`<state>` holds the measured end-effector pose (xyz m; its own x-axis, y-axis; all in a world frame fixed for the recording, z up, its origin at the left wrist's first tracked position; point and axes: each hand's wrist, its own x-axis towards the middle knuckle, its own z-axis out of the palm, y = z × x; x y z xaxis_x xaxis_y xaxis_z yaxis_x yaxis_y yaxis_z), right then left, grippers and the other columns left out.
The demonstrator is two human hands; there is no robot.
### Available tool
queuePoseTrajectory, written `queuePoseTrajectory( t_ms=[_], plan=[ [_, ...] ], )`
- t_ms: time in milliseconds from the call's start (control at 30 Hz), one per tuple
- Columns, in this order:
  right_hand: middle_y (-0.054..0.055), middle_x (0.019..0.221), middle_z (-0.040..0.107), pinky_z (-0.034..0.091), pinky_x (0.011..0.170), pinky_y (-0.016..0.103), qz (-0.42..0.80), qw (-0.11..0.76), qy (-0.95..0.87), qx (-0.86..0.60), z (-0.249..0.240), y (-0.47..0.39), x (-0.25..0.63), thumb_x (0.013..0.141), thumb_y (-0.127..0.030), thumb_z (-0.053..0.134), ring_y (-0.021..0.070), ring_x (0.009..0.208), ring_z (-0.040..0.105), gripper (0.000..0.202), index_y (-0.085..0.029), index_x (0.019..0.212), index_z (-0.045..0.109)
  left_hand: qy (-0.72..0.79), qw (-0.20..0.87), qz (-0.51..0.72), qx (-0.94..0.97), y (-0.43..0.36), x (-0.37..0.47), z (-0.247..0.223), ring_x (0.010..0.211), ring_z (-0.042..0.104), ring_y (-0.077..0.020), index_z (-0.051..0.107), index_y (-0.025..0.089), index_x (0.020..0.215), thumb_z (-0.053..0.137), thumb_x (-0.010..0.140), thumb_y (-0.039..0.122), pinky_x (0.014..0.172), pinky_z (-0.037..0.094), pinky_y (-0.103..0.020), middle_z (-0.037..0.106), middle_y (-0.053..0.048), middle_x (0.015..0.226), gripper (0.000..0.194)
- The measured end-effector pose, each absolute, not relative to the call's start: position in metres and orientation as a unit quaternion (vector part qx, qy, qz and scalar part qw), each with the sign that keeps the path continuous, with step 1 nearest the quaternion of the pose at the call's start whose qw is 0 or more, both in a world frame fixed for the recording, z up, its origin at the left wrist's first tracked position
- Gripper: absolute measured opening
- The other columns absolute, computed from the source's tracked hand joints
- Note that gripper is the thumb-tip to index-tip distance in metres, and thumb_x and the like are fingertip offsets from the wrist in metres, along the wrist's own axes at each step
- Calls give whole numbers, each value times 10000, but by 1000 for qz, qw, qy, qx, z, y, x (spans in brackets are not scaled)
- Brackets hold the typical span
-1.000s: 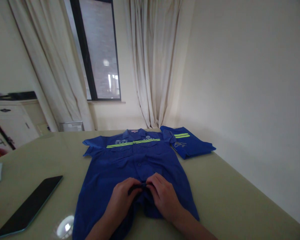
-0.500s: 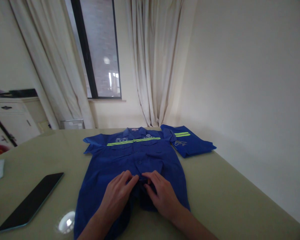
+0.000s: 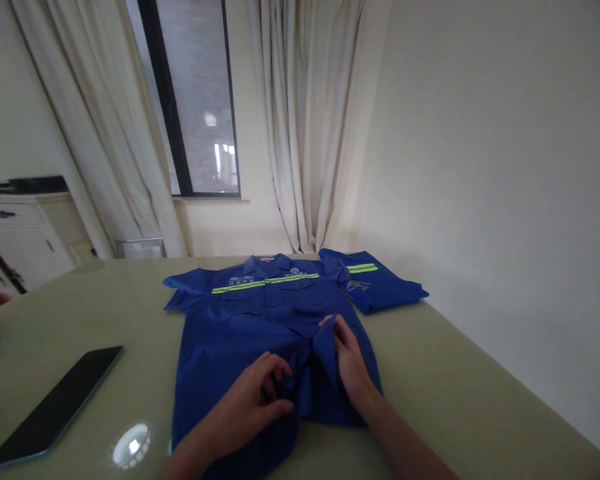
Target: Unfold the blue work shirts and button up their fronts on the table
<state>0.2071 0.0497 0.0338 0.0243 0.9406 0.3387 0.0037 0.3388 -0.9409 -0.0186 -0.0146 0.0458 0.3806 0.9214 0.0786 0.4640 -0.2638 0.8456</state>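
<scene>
A blue short-sleeved work shirt [image 3: 230, 347] with a yellow-green stripe across its chest lies front up, collar away from me. My right hand [image 3: 349, 360] grips the shirt's front edge at the right and holds a flap of it raised. My left hand [image 3: 257, 397] is at the lower front opening, its thumb and fingers curled near the other edge; a small gap shows between them, and whether cloth is pinched there is unclear. The cloth between the hands is bunched and parted at the bottom.
A folded blue garment [image 3: 390, 287] with a stripe lies at the shirt's right sleeve. A dark tablet-like slab [image 3: 57, 403] rests on the greenish table [image 3: 455, 400] at left. Behind stand curtains [image 3: 310, 133], a window and a white cabinet [image 3: 25, 227].
My right hand has moved up and to the right, lifting the shirt's front edge. My left hand has shifted slightly right and down. The shirt's lower part has been drawn to the right.
</scene>
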Motion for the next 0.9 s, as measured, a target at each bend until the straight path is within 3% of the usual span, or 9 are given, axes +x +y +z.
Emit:
queuePoseTrajectory(
  t_ms=[67, 133, 233, 367, 500, 567, 667, 767, 900],
  plan=[
    [1, 802, 636, 499, 701, 271, 451, 593, -522, -414, 34, 56, 213, 830, -571, 684, 188, 765, 586, 354, -219, 829, 643, 481, 362, 305, 738, -15, -17, 40, 785, 614, -140, 615, 248, 1101, 652, 863, 244, 710, 503, -250, 629, -14, 1071, 240],
    [5, 792, 653, 501, 715, 283, 479, 591, -499, -414, 34, 59, 218, 777, -570, 718, 197, 764, 606, 358, -217, 805, 664, 496, 298, 336, 743, -14, -15, 34, 907, 632, -181, 605, 261, 1142, 651, 851, 223, 819, 517, -299, 629, -37, 1155, 297],
    [25, 813, 672, 499, 761, 307, 483, 570, -527, -404, 38, 59, 220, 810, -594, 647, 213, 798, 624, 379, -216, 791, 672, 484, 253, 355, 759, -14, -14, 31, 1106, 612, -238, 612, 280, 1233, 623, 832, 164, 1011, 467, -375, 662, -53, 1192, 418],
    [58, 808, 689, 488, 799, 337, 489, 499, -614, -366, 46, 55, 220, 914, -623, 471, 231, 834, 632, 509, -200, 732, 688, 460, 347, 336, 745, -21, -19, 47, 1078, 628, -230, 724, 258, 1057, 559, 828, 178, 1005, 466, -338, 711, -44, 1107, 294],
    [34, 591, 610, 427, 633, 294, 507, 384, -677, -372, 48, 44, 214, 980, -644, 371, 171, 601, 554, 669, -188, 569, 637, 455, 495, 217, 708, -33, -24, 70, 1054, 657, -237, 761, 277, 1088, 612, 833, 275, 930, 498, -314, 744, -16, 1087, 296],
    [0, 559, 584, 366, 573, 265, 442, 320, -732, -408, 47, 33, 207, 919, -628, 556, 146, 561, 510, 558, -191, 581, 635, 415, 559, 136, 705, -38, -23, 73, 936, 698, -225, 771, 285, 1081, 617, 870, 345, 808, 519, -286, 769, -11, 992, 268],
    [-35, 649, 652, 337, 558, 232, 352, 252, -774, -462, 41, 19, 196, 720, -349, 825, 138, 605, 548, 202, -211, 777, 690, 365, 592, 67, 715, -38, -15, 66, 748, 707, -189, 777, 247, 924, 583, 913, 391, 658, 498, -253, 765, -9, 818, 242],
    [-34, 680, 678, 353, 570, 217, 360, 211, -776, -473, 36, 13, 189, 693, -137, 716, 130, 615, 586, 185, -212, 862, 709, 455, 496, 107, 732, -30, -7, 53, 665, 673, -172, 727, 202, 810, 523, 939, 357, 587, 461, -243, 718, -6, 726, 286],
    [-21, 688, 647, 367, 586, 224, 408, 252, -752, -453, 34, 18, 187, 752, -152, 612, 135, 639, 578, 143, -192, 849, 709, 554, 258, 256, 749, -18, -3, 38, 841, 656, -198, 695, 214, 848, 548, 933, 272, 753, 482, -299, 712, -32, 897, 180]
  ],
)
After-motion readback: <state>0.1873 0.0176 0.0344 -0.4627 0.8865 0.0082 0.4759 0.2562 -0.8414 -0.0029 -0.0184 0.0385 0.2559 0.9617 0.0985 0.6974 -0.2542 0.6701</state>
